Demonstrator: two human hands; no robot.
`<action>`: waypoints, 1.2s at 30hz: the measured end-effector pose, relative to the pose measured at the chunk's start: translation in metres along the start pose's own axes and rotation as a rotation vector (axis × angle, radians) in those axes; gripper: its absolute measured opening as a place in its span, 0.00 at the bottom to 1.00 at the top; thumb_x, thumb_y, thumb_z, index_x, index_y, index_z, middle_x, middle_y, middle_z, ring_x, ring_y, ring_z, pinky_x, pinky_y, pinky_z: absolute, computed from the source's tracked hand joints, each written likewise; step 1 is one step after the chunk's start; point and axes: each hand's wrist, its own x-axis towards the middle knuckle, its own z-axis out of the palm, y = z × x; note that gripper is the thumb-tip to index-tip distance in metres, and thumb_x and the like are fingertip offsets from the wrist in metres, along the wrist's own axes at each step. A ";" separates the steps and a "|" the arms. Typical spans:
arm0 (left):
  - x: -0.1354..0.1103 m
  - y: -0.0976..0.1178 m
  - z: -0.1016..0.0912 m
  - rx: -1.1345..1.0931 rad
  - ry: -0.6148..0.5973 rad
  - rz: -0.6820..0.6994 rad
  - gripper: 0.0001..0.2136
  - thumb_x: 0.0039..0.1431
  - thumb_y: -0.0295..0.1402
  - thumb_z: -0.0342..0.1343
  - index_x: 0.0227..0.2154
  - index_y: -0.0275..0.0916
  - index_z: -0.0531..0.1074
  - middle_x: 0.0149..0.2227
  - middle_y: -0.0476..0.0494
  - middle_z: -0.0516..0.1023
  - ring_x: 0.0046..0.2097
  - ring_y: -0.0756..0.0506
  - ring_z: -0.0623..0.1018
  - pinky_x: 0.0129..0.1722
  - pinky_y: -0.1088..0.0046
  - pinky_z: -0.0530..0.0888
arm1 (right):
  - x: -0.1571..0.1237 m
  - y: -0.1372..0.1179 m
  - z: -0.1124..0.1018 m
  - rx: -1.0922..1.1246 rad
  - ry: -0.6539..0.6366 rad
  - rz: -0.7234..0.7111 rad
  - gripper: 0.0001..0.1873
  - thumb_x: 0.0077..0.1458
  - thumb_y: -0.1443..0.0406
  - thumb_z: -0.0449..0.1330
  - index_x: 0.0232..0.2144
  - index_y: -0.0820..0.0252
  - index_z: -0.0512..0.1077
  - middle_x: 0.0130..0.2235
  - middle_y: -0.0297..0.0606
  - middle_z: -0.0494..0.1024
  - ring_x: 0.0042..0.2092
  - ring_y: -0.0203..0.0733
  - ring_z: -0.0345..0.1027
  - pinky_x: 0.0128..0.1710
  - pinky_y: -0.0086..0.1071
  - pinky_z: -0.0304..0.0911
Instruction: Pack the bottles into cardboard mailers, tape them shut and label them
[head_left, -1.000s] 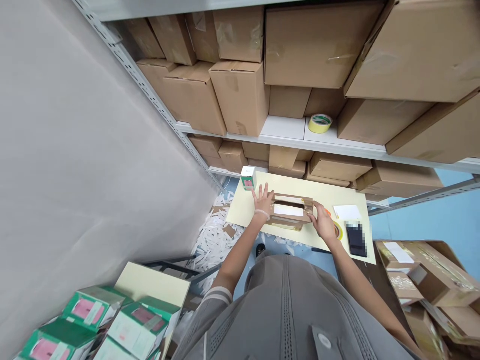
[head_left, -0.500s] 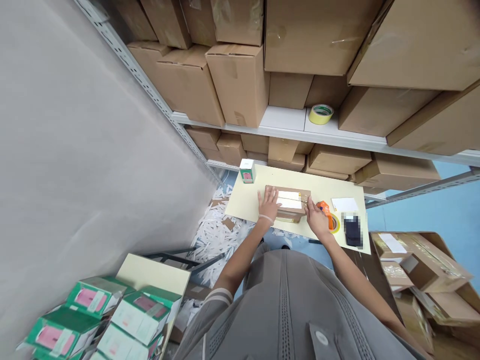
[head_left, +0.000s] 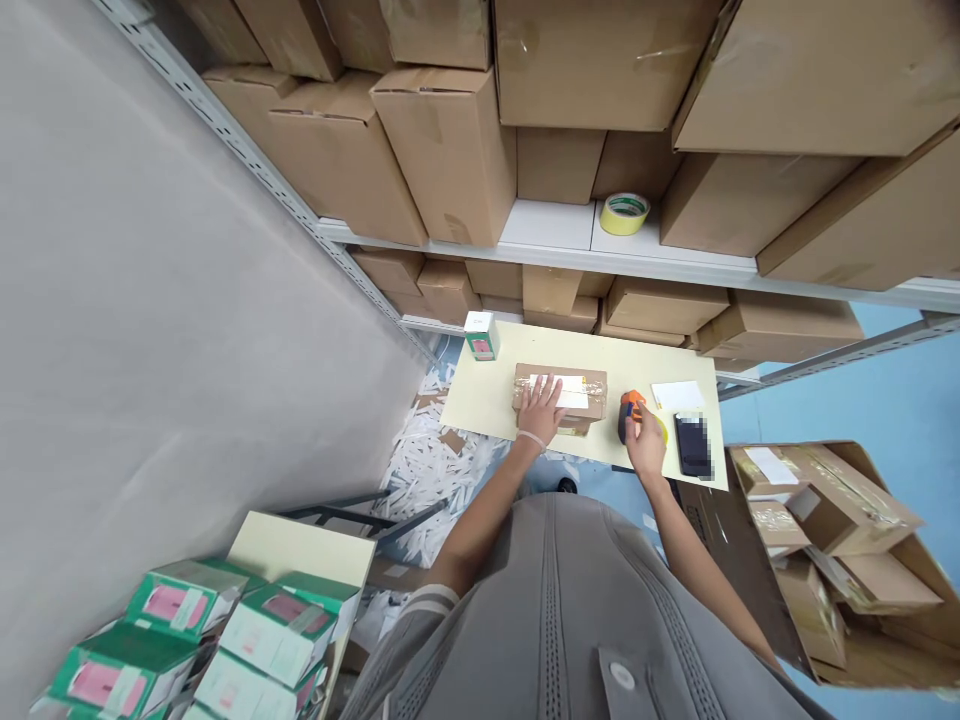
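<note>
A small taped cardboard box (head_left: 598, 392) with a white label (head_left: 574, 391) lies on the cream tabletop. My left hand (head_left: 541, 408) rests on its left part, fingers spread flat over the label's edge. To the right of the box, my right hand (head_left: 646, 442) has its fingers closed round an orange and dark-blue tape dispenser (head_left: 632, 402). Part of a yellow tape roll (head_left: 661, 430) shows beside that hand. The hand hides much of the dispenser.
A green-and-white box (head_left: 481, 337) stands at the table's back left. A phone (head_left: 694, 445) and a white paper (head_left: 676, 395) lie at right. Shelves with cartons rise behind, holding a tape roll (head_left: 624, 214). A large carton (head_left: 885, 660) of boxes stands right.
My right hand has left the box's right end and moved right to the tape dispenser, which is now turned upright in it. The left hand stays on the box. The view has shifted slightly.
</note>
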 end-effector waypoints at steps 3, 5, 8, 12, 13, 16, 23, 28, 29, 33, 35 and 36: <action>0.001 0.002 0.000 0.015 -0.014 -0.019 0.29 0.69 0.42 0.43 0.71 0.44 0.47 0.73 0.46 0.48 0.73 0.40 0.45 0.72 0.50 0.42 | 0.000 0.027 0.011 0.012 -0.061 0.156 0.29 0.59 0.56 0.46 0.56 0.67 0.67 0.54 0.56 0.74 0.58 0.58 0.65 0.55 0.50 0.62; 0.000 0.003 0.000 0.028 -0.015 -0.020 0.29 0.69 0.42 0.42 0.71 0.43 0.47 0.73 0.46 0.48 0.73 0.40 0.45 0.72 0.50 0.42 | 0.005 0.036 0.019 0.013 -0.145 0.224 0.27 0.56 0.56 0.49 0.53 0.66 0.69 0.51 0.56 0.75 0.57 0.60 0.65 0.53 0.51 0.63; 0.000 0.003 -0.002 0.047 -0.021 -0.017 0.29 0.69 0.43 0.41 0.70 0.42 0.47 0.73 0.45 0.47 0.73 0.40 0.45 0.71 0.50 0.42 | 0.015 0.036 0.030 0.028 -0.181 0.365 0.28 0.52 0.56 0.54 0.52 0.67 0.67 0.48 0.57 0.76 0.55 0.62 0.68 0.51 0.50 0.64; 0.001 0.005 -0.005 0.071 -0.047 -0.027 0.29 0.70 0.43 0.41 0.70 0.42 0.48 0.73 0.44 0.48 0.73 0.39 0.45 0.71 0.49 0.43 | 0.025 0.032 0.046 0.030 -0.111 0.539 0.36 0.52 0.54 0.54 0.57 0.73 0.58 0.49 0.66 0.75 0.53 0.65 0.70 0.48 0.52 0.66; 0.002 0.005 -0.006 0.078 -0.055 -0.031 0.29 0.70 0.43 0.41 0.70 0.42 0.48 0.73 0.44 0.48 0.73 0.39 0.45 0.71 0.49 0.43 | 0.026 0.031 0.050 0.032 -0.102 0.571 0.36 0.52 0.53 0.55 0.57 0.72 0.58 0.49 0.66 0.75 0.53 0.65 0.70 0.48 0.52 0.66; 0.002 0.006 -0.007 0.096 -0.072 -0.041 0.29 0.70 0.43 0.41 0.71 0.42 0.47 0.73 0.44 0.47 0.73 0.39 0.45 0.71 0.49 0.43 | 0.027 0.031 0.061 0.040 -0.094 0.643 0.36 0.50 0.51 0.57 0.54 0.70 0.60 0.48 0.68 0.75 0.52 0.67 0.71 0.49 0.55 0.65; 0.001 0.006 -0.004 0.079 -0.060 -0.035 0.30 0.69 0.43 0.43 0.71 0.42 0.48 0.73 0.44 0.48 0.73 0.38 0.45 0.72 0.50 0.42 | 0.030 0.027 0.070 0.073 -0.034 0.682 0.34 0.52 0.50 0.54 0.52 0.71 0.64 0.49 0.73 0.74 0.55 0.71 0.68 0.54 0.66 0.57; 0.001 0.005 -0.003 0.084 -0.062 -0.037 0.30 0.70 0.43 0.41 0.71 0.43 0.47 0.73 0.45 0.47 0.73 0.39 0.45 0.71 0.50 0.41 | 0.037 0.028 0.061 0.133 -0.077 0.709 0.28 0.47 0.50 0.60 0.42 0.68 0.73 0.42 0.68 0.78 0.51 0.73 0.70 0.52 0.67 0.58; 0.001 0.005 -0.003 0.082 -0.058 -0.038 0.29 0.70 0.43 0.41 0.71 0.43 0.47 0.73 0.45 0.47 0.73 0.39 0.45 0.71 0.50 0.41 | 0.037 0.031 0.055 0.145 -0.085 0.714 0.27 0.46 0.51 0.62 0.40 0.68 0.74 0.40 0.67 0.78 0.51 0.73 0.70 0.52 0.66 0.59; 0.001 0.004 -0.002 0.067 -0.036 -0.034 0.29 0.69 0.43 0.42 0.71 0.43 0.47 0.73 0.45 0.47 0.73 0.39 0.45 0.72 0.51 0.41 | 0.036 0.048 0.020 0.251 -0.116 0.689 0.23 0.46 0.51 0.63 0.36 0.64 0.76 0.34 0.53 0.80 0.47 0.65 0.74 0.48 0.55 0.68; 0.001 0.004 0.000 0.060 -0.024 -0.031 0.29 0.69 0.43 0.42 0.71 0.44 0.47 0.73 0.45 0.47 0.73 0.39 0.45 0.72 0.51 0.41 | 0.034 0.055 -0.003 0.342 -0.142 0.649 0.23 0.50 0.47 0.61 0.33 0.62 0.76 0.28 0.46 0.80 0.40 0.57 0.77 0.41 0.45 0.72; 0.001 0.003 0.001 0.057 -0.019 -0.030 0.29 0.69 0.43 0.42 0.71 0.43 0.47 0.73 0.45 0.47 0.73 0.39 0.45 0.72 0.51 0.41 | 0.033 0.057 -0.014 0.406 -0.148 0.632 0.24 0.51 0.45 0.60 0.31 0.61 0.76 0.25 0.44 0.79 0.37 0.54 0.77 0.37 0.42 0.73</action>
